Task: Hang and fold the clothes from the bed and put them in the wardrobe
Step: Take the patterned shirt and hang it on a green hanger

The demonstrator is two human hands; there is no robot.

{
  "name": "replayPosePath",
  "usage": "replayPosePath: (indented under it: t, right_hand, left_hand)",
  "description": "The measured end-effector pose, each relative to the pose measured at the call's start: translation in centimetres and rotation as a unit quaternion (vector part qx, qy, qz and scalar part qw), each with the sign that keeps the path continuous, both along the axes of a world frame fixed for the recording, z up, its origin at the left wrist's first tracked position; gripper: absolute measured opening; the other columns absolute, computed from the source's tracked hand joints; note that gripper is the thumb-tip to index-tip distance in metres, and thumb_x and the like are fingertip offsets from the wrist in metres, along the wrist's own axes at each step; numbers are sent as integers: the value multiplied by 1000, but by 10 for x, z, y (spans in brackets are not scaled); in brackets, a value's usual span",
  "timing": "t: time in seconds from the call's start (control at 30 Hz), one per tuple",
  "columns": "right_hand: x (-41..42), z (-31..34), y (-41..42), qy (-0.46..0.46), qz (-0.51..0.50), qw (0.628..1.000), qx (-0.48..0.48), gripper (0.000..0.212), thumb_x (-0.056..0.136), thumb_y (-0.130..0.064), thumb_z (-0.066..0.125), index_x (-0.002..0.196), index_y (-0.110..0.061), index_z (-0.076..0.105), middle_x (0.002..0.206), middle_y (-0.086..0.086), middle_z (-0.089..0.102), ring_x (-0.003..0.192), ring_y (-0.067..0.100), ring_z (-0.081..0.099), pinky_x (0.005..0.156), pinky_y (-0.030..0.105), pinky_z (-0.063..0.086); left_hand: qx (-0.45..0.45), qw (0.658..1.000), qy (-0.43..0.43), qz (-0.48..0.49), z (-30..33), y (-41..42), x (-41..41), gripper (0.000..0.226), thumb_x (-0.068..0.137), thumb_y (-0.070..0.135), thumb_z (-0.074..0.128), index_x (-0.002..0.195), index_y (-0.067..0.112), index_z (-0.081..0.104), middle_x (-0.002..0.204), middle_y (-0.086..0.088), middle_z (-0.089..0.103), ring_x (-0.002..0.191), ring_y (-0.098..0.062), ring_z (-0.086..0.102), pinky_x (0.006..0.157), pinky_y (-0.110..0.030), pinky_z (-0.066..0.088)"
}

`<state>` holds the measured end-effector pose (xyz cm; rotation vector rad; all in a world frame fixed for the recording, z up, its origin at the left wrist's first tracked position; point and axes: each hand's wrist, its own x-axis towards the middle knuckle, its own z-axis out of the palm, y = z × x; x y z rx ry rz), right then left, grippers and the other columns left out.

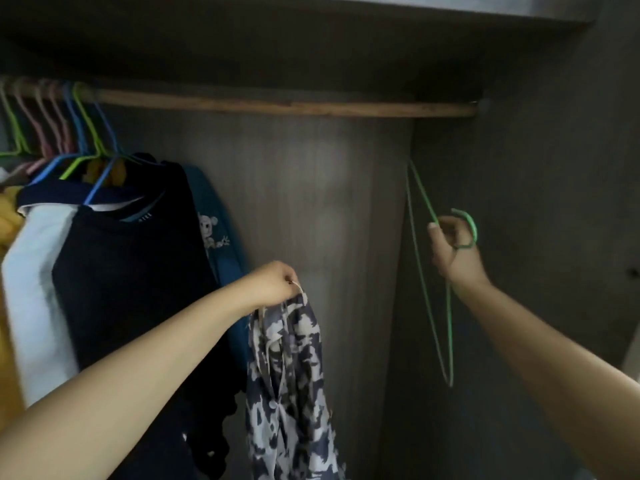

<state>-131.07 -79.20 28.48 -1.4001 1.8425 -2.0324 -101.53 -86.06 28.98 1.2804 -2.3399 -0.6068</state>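
Observation:
My left hand (273, 284) pinches the top of a blue-and-white camouflage garment (292, 382), which hangs limp in front of the wardrobe's back panel. My right hand (455, 251) grips a bare green wire hanger (420, 282) near its hook, at the right side of the wardrobe. The hanger is turned edge-on and hangs below the wooden rail (277, 106); its hook curls over my fingers. Hanger and garment are apart.
At the left end of the rail hang several clothes on blue, green and pink hangers (79, 133): a dark navy shirt (131, 271), a white one, a teal one, something yellow. The wardrobe's right wall (536, 202) is close to my right hand. A shelf sits above.

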Motion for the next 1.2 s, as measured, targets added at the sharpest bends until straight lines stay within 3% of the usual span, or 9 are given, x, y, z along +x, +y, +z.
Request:
replayPosePath:
  t: [0.2, 0.4, 0.5, 0.6, 0.67, 0.77, 0.93, 1.07, 1.2]
  right_hand:
    - [63, -9, 64, -272, 201, 936, -95, 25, 101, -29, 45, 102, -16, 66, 46, -12, 22, 36, 2, 18, 34, 11, 15]
    - [144, -1, 140, -307, 271, 878, -247, 39, 96, -44, 46, 79, -25, 75, 47, -11, 22, 38, 3, 18, 35, 16, 20]
    - [172, -5, 154, -298, 268, 872, -282, 44, 95, -44, 44, 68, -23, 72, 45, -11, 24, 37, 3, 19, 36, 16, 20]
    - [190, -12, 151, -266, 282, 876, -286, 45, 92, -44, 46, 64, -20, 71, 42, -12, 26, 35, 3, 21, 38, 14, 21]
    - [196, -20, 144, -224, 310, 887, -259, 43, 91, -46, 51, 65, -19, 72, 43, -12, 31, 36, 3, 25, 39, 13, 22]
    - [201, -36, 132, -159, 325, 917, -167, 39, 89, -48, 59, 70, -17, 74, 47, -9, 34, 41, 5, 27, 41, 16, 23]
    - [189, -49, 133, -124, 333, 934, 29, 37, 83, -46, 57, 76, -15, 75, 46, -5, 28, 40, 9, 22, 39, 17, 21]
    - [174, -27, 147, -91, 349, 928, 96, 34, 82, -43, 57, 79, -13, 73, 49, -4, 25, 41, 9, 20, 36, 16, 21]
    - [159, -9, 169, -76, 344, 920, 169, 33, 86, -36, 53, 77, -11, 71, 51, -2, 23, 39, 8, 19, 35, 14, 21]
  left_hand:
    - [-61, 964, -260, -9, -2, 25, 3, 20, 83, 5, 57, 99, 0, 67, 78, -11, 61, 74, -24, 57, 54, -26, 37]
    - [-49, 997, -57, 26, 9, 42, 2, 25, 91, 29, 61, 85, 5, 67, 76, -9, 61, 74, -23, 57, 59, -27, 40]
    - [-4, 999, 49, -5, 25, 47, 10, 31, 89, 39, 64, 101, 11, 70, 98, -8, 67, 97, -25, 65, 86, -29, 49]
    - [106, 985, 115, -67, 47, 53, 31, 43, 85, 38, 67, 114, 7, 65, 96, -5, 64, 81, -17, 65, 75, -23, 52]
    - [146, 978, 118, -86, 61, 53, 48, 48, 83, 40, 68, 117, 7, 63, 83, -7, 58, 68, -11, 59, 61, -22, 53]
    - [150, 980, 110, -74, 72, 44, 76, 69, 67, 54, 68, 122, 12, 61, 118, -6, 59, 91, -13, 54, 81, -28, 44]
    - [161, 980, 116, -9, 50, 18, 115, 53, 82, 44, 65, 130, 24, 56, 138, 13, 48, 113, -2, 47, 69, -21, 38]
    - [230, 962, 146, 10, 11, 6, 120, 44, 79, 35, 69, 119, 18, 64, 96, 11, 71, 83, -1, 66, 65, -19, 53]
    - [292, 936, 194, -34, -4, 5, 105, 36, 62, 36, 76, 95, 20, 73, 94, -4, 74, 83, -15, 68, 69, -29, 56]
